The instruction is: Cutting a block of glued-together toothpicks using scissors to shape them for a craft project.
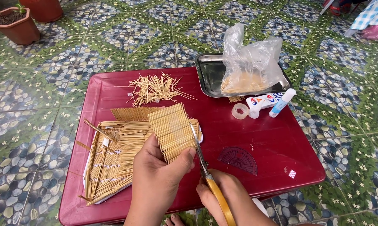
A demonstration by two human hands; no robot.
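Over the red table (pixel 281 146), my left hand (pixel 157 180) grips the toothpick panel (pixel 172 130) tilted so the scissors (pixel 203 161), clasped in my right hand (pixel 226 201), meet its edge at lower centre.

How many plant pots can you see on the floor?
2: one terracotta pot with soil at the top left corner, and a second pot just right of it, cut off by the frame. Others may lie outside view.

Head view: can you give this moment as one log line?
left hand: holds toothpick panel | right hand: scissors at panel edge | red table
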